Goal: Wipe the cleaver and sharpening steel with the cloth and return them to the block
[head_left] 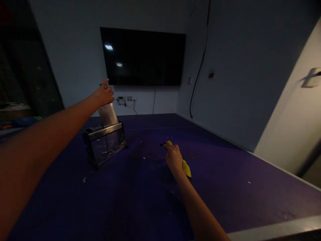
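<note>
My left hand (pixel 104 94) reaches far out and is closed on the top of a pale, flat sheet (pixel 108 114) that stands upright in the top slot of a shiny metal box-shaped appliance (pixel 105 142) on the dark blue table (pixel 140 194). My right hand (pixel 173 158) rests on the table near the middle, closed around a yellow tool (pixel 187 169) whose dark tip pokes out beyond the fingers. The two hands are well apart.
Small white scraps lie scattered on the table. A dark wall screen (pixel 144 57) hangs behind, with a cable (pixel 199 72) running down the right wall and sockets (pixel 125 99) below the screen. The table's pale edge (pixel 276 227) runs along the right and front.
</note>
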Action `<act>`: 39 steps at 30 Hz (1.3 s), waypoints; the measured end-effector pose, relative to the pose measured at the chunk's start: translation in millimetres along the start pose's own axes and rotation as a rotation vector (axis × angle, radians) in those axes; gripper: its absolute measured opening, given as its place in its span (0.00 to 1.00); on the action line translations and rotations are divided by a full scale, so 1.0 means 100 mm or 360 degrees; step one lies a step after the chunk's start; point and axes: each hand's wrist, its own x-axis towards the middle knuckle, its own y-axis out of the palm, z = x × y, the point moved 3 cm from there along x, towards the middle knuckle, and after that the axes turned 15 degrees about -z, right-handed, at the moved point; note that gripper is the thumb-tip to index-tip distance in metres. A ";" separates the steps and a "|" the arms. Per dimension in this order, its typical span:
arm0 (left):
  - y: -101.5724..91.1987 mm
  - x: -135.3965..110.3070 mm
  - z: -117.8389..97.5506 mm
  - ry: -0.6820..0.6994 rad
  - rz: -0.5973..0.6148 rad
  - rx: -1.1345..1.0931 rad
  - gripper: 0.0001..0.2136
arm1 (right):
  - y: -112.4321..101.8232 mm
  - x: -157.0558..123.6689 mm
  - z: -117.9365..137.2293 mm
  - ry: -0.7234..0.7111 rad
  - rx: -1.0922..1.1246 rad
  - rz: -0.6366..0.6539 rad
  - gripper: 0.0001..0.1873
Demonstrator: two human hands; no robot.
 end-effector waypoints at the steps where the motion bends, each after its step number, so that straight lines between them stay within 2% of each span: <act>1: 0.05 0.02 -0.08 0.0011 0.0007 -0.0030 0.11 | 0.00 0.00 0.01 -0.0002 0.0003 0.0000 0.24; 7: 0.50 0.01 -0.52 -0.0015 -0.0005 -0.0417 0.11 | 0.00 0.00 0.03 -0.0004 0.0014 0.0014 0.25; 11: 0.69 -0.08 -0.70 0.0057 0.0063 -0.0362 0.10 | -0.01 0.00 0.04 0.0003 0.0031 0.0004 0.25; 17: 0.74 -0.20 -0.76 0.0089 0.0069 -0.0486 0.11 | 0.00 0.00 0.06 -0.0015 0.0019 0.0023 0.25; 21: 0.63 -0.27 -0.67 0.0008 -0.0014 -0.0539 0.17 | -0.01 0.01 0.07 -0.0001 0.0024 0.0024 0.26; 24: 0.47 -0.34 -0.53 -0.0353 -0.0211 -0.0496 0.27 | -0.03 0.02 0.08 0.0009 0.0034 0.0007 0.25; 27: 0.36 -0.49 -0.37 -0.1037 -0.0395 -0.0461 0.35 | -0.04 0.02 0.09 0.0003 0.0041 0.0006 0.24; 29: 0.39 -0.62 -0.28 -0.1519 -0.0327 -0.0507 0.37 | -0.03 0.01 0.09 -0.0002 0.0039 0.0006 0.24; 31: 0.49 -0.73 -0.22 -0.1822 -0.0051 -0.0651 0.35 | -0.02 0.01 0.09 -0.0007 0.0032 -0.0002 0.24; 33: 0.58 -0.79 -0.17 -0.1883 0.0212 -0.0795 0.30 | 0.00 0.00 0.07 -0.0013 0.0025 -0.0013 0.25; 35: 0.59 -0.78 -0.10 -0.1840 0.0278 -0.0867 0.26 | 0.01 -0.01 0.06 -0.0015 0.0020 -0.0014 0.24; 37: 0.52 -0.72 0.03 -0.1857 0.0153 -0.0908 0.24 | 0.02 -0.01 0.05 -0.0010 0.0017 -0.0007 0.24; 39: 0.40 -0.61 0.20 -0.1884 -0.0092 -0.1009 0.24 | 0.02 -0.01 0.04 0.0003 0.0020 -0.0005 0.24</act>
